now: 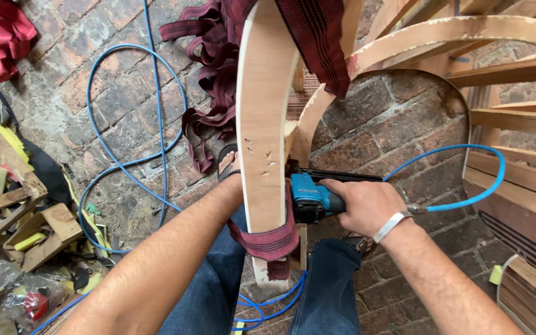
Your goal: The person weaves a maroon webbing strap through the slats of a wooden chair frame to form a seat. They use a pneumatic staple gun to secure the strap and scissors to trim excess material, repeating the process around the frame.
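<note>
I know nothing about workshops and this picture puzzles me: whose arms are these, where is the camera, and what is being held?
The camera sits on a person's head and looks down, so both bare arms are that person's own, with their jeans-clad knees below. The right hand, wearing a silver bracelet, grips a teal air-powered staple gun, fed by a thin blue air hose. Its nose is pressed against a curved wooden frame rail. The left hand is mostly hidden behind that rail. A maroon webbing strap wraps around the rail. More webbing lies on the brick floor, and wood offcuts sit at the left.
</note>
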